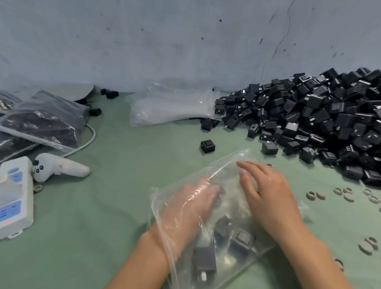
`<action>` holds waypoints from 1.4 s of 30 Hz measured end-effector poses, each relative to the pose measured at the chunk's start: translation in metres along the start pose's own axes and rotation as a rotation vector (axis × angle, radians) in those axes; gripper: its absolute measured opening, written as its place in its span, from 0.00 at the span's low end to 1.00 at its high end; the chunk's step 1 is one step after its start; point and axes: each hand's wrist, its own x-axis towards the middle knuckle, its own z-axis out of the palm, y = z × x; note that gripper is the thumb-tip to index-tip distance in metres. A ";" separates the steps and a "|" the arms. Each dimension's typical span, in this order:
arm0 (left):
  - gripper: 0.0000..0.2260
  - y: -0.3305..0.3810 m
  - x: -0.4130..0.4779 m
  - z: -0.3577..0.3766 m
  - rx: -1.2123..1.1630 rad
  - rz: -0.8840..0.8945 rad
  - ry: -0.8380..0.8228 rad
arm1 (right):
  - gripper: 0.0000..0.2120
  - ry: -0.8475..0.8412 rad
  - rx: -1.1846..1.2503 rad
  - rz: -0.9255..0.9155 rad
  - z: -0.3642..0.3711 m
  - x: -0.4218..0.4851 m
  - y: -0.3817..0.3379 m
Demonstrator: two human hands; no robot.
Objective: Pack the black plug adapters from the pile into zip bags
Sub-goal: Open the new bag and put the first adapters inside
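A clear zip bag (226,167) lies on the green table in front of me. My left hand (191,203) is inside the bag, fingers stretched toward its far end and seen through the plastic. My right hand (265,193) rests flat on top of the bag with straight fingers. A few black plug adapters (204,258) lie inside the bag near my left wrist. The big pile of black adapters (323,123) fills the right back of the table. One loose adapter (207,146) sits alone between bag and pile.
A stack of empty clear bags (172,106) lies at the back centre. Filled bags (43,119) sit at the left, with a white power strip (13,196) and a white controller (57,167). Several grey rings (345,194) lie scattered at the right.
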 end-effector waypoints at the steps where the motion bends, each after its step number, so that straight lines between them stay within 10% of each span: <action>1: 0.11 0.000 0.001 -0.001 -0.066 -0.016 0.083 | 0.21 -0.062 -0.067 0.101 0.000 0.001 0.010; 6: 0.13 -0.001 0.011 0.006 0.134 -0.150 0.065 | 0.23 -0.124 -0.008 0.229 -0.004 0.001 0.020; 18: 0.08 0.004 0.001 -0.016 0.317 0.458 -0.094 | 0.20 -0.046 -0.131 0.244 -0.033 -0.021 0.030; 28: 0.16 0.009 0.069 0.028 0.486 0.503 -0.354 | 0.22 -0.075 0.024 0.191 -0.010 -0.003 0.034; 42: 0.21 0.015 0.085 0.055 0.455 0.445 -0.204 | 0.23 -0.090 -0.026 0.238 -0.003 0.002 0.042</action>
